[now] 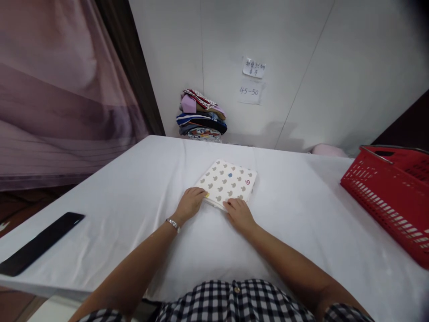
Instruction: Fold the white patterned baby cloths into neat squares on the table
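Note:
A white folded cloth (228,181) with a small grey print and a few coloured figures lies flat in a neat square on the table. My left hand (190,203), with a bracelet at the wrist, grips its near left corner, where a bit of yellow shows by the fingertips. Along the near edge, further right, the fingers of my right hand (239,214) bend over the top of the cloth, thumb at the edge. Both thumbs are partly hidden, and the layers of the fold show along the near side.
A white sheet covers the table (134,188). On the left lies a long black flat object (42,243); at the right stands a red plastic basket (392,192). Behind the far edge rises a stack of folded fabrics (201,118) against the wall, near two paper signs (250,91).

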Available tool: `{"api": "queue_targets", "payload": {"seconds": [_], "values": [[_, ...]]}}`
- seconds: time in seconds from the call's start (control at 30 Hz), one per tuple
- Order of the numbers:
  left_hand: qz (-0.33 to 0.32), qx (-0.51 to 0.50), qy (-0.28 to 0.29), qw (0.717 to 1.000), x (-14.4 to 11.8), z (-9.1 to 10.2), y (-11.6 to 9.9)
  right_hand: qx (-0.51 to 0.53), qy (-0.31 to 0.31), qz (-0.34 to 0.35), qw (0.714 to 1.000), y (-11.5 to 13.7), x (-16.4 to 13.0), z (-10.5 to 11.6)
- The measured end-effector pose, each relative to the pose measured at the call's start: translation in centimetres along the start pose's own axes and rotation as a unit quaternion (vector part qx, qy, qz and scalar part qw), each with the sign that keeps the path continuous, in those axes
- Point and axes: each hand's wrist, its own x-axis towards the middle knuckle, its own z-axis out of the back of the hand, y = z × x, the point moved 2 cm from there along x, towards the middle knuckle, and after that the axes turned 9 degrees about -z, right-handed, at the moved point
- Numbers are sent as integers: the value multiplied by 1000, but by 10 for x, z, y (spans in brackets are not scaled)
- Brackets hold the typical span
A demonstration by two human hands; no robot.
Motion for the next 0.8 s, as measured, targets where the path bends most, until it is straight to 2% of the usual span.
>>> {"api": "queue_targets", "payload": {"seconds": [0.13, 0.33, 0.5, 0.63, 0.73, 0.8], "values": [[-25, 4, -4, 1000, -1, 0, -1, -2, -28, 0, 1000, -5, -7, -11], [-11, 23, -9, 1000, 3, 0, 3, 3, -35, 3, 999, -7, 0, -18], [45, 48, -49, 997, 2, -2, 17, 12, -24, -10, 1000, 16, 13, -21], [87, 32, -79, 993, 0, -6, 21, 49, -30, -7, 998, 30, 10, -17], [96, -14, -99, 990, -2, -9, 17, 140, -31, 28, 989, 19, 8, -6], [121, -45, -122, 984, -3, -11, 13, 194, -52, 32, 979, -2, 14, 3]]}}
